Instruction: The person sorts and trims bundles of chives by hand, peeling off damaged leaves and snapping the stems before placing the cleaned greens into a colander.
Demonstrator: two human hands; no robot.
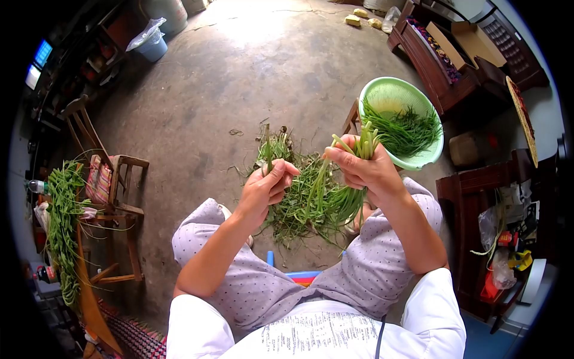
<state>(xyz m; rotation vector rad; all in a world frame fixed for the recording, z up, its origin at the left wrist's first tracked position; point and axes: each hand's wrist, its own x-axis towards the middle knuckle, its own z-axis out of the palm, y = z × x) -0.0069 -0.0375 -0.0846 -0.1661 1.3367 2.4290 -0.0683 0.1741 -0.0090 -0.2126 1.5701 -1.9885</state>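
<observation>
A bunch of long green stems (341,200) hangs from my right hand (368,167), its pale cut ends sticking up above the fingers. My left hand (267,186) is closed in a pinch on a thin green stalk (268,149) that points upward. The two hands are apart, both above a loose heap of green stems and leaves (299,209) on the floor between my feet. To the right of my right hand, a light green basket (435,149) holds more of the green stems (403,128).
More long greens (63,221) lie on a surface at the left, beside a wooden chair (127,161). A blue bucket (153,49) with a plastic bag stands at the upper left. Dark wooden furniture (418,60) lines the right, one piece bearing an open cardboard box (478,43).
</observation>
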